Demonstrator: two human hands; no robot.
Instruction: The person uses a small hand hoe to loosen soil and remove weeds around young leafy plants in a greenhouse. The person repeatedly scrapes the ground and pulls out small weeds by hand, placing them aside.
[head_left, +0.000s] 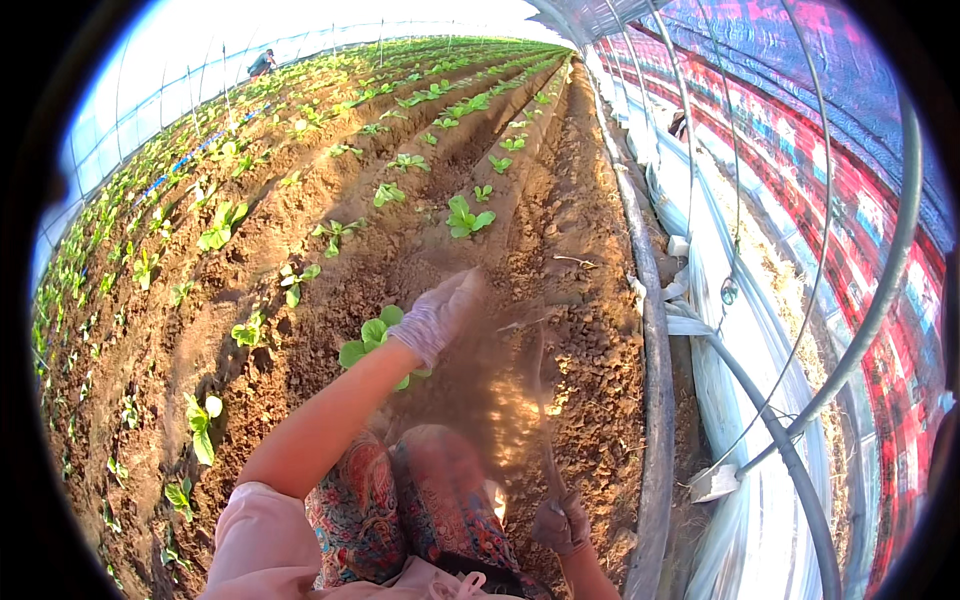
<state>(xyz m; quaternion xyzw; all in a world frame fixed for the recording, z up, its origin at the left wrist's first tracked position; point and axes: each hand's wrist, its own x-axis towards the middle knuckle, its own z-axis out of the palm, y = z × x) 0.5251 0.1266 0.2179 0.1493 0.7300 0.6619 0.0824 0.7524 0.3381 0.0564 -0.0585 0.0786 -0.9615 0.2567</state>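
My left hand (441, 313), in a pale thin glove, reaches forward over the bed, just above a leafy green seedling (369, 336) that the wrist partly covers. Motion blur hides whether the fingers hold anything. Down by my right knee, my gloved right hand (561, 523) grips the handle of a slender hand tool (545, 420). The tool points forward over the brown soil (487, 405), and its blurred far end looks like a small hoe head, though I cannot be sure. Ahead of my left hand stands another seedling (466, 219).
Rows of seedlings (409, 163) run through the greenhouse. On the right lie a long grey pipe (651, 375), bundled clear plastic film (742, 330) and curved metal frame tubes (885, 292). A blue line (184, 161) crosses the left rows. Another person (262, 64) crouches far off.
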